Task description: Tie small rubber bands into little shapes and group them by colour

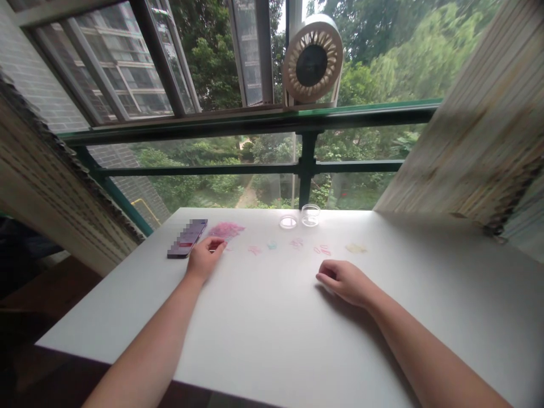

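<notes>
My left hand [207,256] is at the left of the white table, fingers pinched together beside a heap of small pink and purple pieces [227,229]. Whatever the fingertips hold, if anything, is too small to make out. My right hand [343,280] is loosely curled low over the table, with nothing visible in it. Beyond it lie small groups in a row: pink-red loops [322,250] resembling little rubber bands, pink-purple pieces [296,243], teal pieces [272,245], pink pieces [255,250] and yellowish pieces [356,248].
A phone [187,239] lies left of my left hand. Near the table's far edge are a clear round lid [288,222] and a clear round container [310,216]. A fan [313,63] stands on the sill above the green railing [250,126]. Curtains [463,119] hang at both sides.
</notes>
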The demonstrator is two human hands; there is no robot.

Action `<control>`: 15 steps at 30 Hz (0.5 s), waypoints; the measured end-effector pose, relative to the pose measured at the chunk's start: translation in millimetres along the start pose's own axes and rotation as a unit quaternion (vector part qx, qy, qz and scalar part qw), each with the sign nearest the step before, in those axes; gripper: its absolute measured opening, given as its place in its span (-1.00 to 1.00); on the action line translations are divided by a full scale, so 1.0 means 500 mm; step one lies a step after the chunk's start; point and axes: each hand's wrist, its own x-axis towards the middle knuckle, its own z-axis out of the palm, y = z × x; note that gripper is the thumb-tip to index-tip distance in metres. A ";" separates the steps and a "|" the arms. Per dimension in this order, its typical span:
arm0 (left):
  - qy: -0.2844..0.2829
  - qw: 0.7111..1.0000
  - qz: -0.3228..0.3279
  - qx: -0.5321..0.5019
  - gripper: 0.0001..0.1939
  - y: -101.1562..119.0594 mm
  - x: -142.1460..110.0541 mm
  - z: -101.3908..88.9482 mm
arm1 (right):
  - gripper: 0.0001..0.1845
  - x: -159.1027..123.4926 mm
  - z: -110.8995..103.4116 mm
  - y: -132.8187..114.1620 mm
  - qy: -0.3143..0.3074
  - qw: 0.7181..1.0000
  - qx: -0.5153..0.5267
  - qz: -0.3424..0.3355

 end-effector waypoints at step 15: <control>-0.263 0.944 0.140 -0.144 -0.83 0.223 -0.115 0.159 | -0.83 0.028 0.015 -0.044 -0.047 0.996 0.076 0.013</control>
